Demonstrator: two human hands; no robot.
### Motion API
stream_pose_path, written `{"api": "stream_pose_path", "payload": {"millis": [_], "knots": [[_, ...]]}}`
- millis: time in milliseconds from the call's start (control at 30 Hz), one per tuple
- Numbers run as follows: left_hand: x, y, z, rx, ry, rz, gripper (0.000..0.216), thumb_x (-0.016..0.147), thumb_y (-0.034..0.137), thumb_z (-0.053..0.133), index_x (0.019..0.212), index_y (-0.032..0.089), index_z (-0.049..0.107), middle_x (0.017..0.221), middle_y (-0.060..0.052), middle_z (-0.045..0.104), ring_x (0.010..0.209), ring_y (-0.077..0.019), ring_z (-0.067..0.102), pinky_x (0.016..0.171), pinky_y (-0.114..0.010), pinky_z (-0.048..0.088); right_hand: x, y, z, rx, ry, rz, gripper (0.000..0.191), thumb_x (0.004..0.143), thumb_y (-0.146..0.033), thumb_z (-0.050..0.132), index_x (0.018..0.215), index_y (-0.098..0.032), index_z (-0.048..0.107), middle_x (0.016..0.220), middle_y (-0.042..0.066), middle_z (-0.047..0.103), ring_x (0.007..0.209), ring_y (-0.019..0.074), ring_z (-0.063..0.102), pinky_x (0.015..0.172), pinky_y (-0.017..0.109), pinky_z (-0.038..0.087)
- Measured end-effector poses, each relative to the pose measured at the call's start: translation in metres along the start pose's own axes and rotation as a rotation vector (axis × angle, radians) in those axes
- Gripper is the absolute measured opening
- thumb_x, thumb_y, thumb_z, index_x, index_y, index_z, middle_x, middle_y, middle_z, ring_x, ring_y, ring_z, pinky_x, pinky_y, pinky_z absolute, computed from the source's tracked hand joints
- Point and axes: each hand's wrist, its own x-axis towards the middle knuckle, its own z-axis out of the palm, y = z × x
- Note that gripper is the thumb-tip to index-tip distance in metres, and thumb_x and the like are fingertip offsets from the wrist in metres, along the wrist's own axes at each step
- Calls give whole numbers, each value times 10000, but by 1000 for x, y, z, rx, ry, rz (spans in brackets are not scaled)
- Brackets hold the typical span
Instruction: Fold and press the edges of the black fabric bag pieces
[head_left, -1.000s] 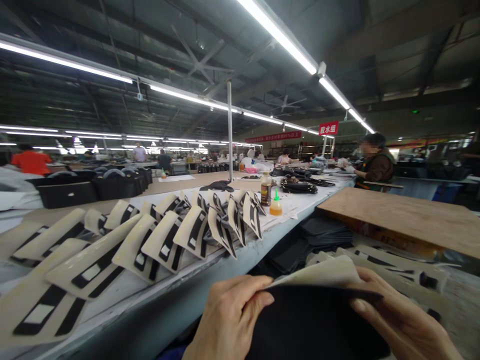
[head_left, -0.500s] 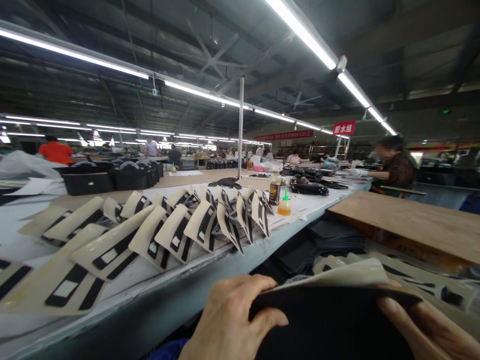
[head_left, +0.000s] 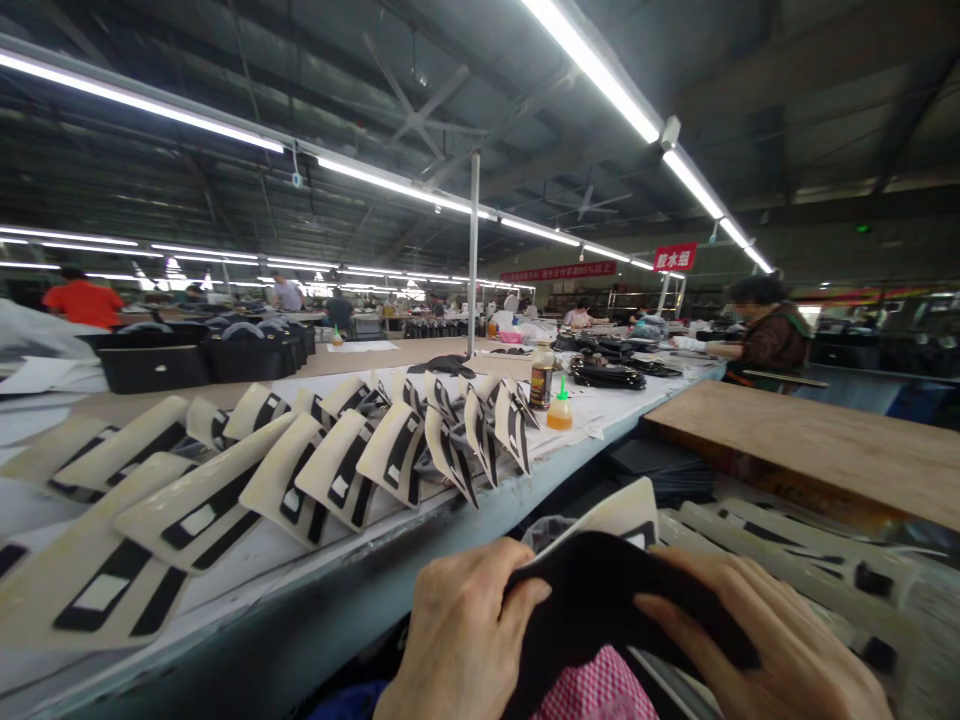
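Black piece [head_left: 592,600] of soft stuff sits low in the middle of the view, right in front of the person, held up in both hands. The left hand [head_left: 461,640] has its grip closed on the left edge of the black piece, with the thumb on top. The right hand [head_left: 757,640] lays its fingers over the right side, and its grip is closed on it too. A cream piece [head_left: 626,510] sticks up just behind it, touching it. A pink checked cloth [head_left: 592,690] shows under it.

To the left is a long table [head_left: 337,590]. Many cream and black pieces [head_left: 330,480] lie on it in a fanned row. Farther along stand a brown bottle [head_left: 541,380] and a small orange bottle [head_left: 559,410], close together. A wooden board [head_left: 810,440] lies to the right. Another person [head_left: 765,330] works at the far end.
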Motion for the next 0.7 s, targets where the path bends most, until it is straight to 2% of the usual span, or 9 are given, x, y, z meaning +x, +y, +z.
{"api": "stream_pose_path", "payload": {"millis": [167,333,433,533,600,700], "knots": [[-5,-10,8,-2,-79,-3,116,858,129,699,861,242,671,722,63,759,631,-180,748,583,-275,567,25,-6,-10,-91,-47,-93,207,1044,-427,508,1070,-256,622,892,7,697,793,203,658,760,357,444],[-3,-16,7,111,21,25,145,850,116,706,893,247,661,767,53,776,655,-186,761,582,-281,569,25,-2,-12,76,-257,-189,178,1049,-298,464,900,-275,559,809,-32,661,700,149,647,622,262,488],[0,-10,8,95,32,45,159,818,83,711,839,230,655,705,58,752,597,-186,742,544,-290,570,23,-3,-6,29,-216,-102,80,1023,-326,505,998,-261,545,784,-31,670,627,148,654,559,249,499],[3,-3,13,93,55,45,177,764,35,718,785,206,676,656,45,750,542,-209,735,491,-318,586,26,-8,0,-95,-155,-150,95,1034,-291,481,1048,-261,570,787,-20,661,644,185,654,586,308,472],[5,-2,17,96,59,37,201,740,20,725,848,190,726,713,23,794,559,-230,754,505,-337,623,30,-13,3,-162,-132,-193,180,1038,-208,422,1015,-260,593,812,-4,653,673,208,638,628,344,437],[9,-3,21,88,66,52,325,752,14,689,1041,142,768,872,-44,837,625,-262,782,614,-382,675,33,-23,5,-156,-109,-175,297,1053,-167,332,1027,-234,620,829,14,651,701,211,612,680,355,408]]}}
